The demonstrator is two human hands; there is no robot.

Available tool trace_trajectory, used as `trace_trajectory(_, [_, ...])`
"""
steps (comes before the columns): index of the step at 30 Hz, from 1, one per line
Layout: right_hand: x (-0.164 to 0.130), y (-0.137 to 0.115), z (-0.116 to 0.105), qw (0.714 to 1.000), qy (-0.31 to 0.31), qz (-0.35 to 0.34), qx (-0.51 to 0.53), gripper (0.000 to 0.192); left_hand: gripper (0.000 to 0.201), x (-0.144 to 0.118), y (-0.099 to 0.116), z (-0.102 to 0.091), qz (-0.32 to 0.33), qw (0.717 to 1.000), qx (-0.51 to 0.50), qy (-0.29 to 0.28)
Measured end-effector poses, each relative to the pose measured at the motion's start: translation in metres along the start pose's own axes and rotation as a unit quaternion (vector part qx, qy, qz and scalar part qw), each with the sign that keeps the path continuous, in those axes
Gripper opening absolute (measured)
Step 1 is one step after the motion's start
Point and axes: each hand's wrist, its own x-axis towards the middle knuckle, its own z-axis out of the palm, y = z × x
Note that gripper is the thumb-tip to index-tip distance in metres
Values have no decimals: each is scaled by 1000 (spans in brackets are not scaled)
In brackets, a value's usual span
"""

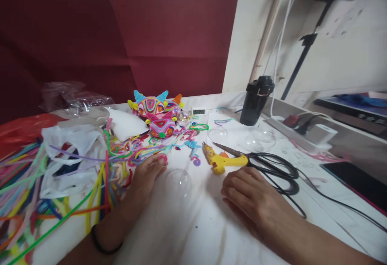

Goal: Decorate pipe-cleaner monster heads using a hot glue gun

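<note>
Our left hand point(146, 176) lies flat and open at centre frame, fingertips touching a small pink coil point(163, 159) at the edge of the pipe cleaners point(99, 176). Our right hand point(250, 198) rests open at lower right, holding nothing, just below the glue gun point(222, 161) and scissors point(266, 164). A clear dome point(179, 182) sits between our hands. We should pinch the coil lightly so it keeps its shape.
</note>
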Motion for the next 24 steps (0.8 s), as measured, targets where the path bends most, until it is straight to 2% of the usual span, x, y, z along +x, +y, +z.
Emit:
trace_trajectory(3, [10,-14,12,999,-22,-2,35,24,35,-2,0,2,-37,998,-40,-16])
trace_trajectory(7, [16,-15,25,997,-41,23,58,22,35,-5,0,5,-33,998,-31,-38])
trace_trajectory(11, [12,-8,32,997,14,49,51,19,40,-10,3,9,-49,997,-28,-60])
trace_trajectory(14, [10,-5,34,997,48,51,40,25,44,-13,6,12,-57,994,-27,-85])
trace_trajectory(17, [9,-2,34,996,50,59,43,28,38,-13,8,14,-14,994,18,-105])
trace_trajectory(20, [11,0,35,996,44,63,49,30,30,-11,6,13,49,993,57,-93])
trace_trajectory(24, [17,0,41,998,16,41,41,42,29,-8,0,8,102,989,71,-79])
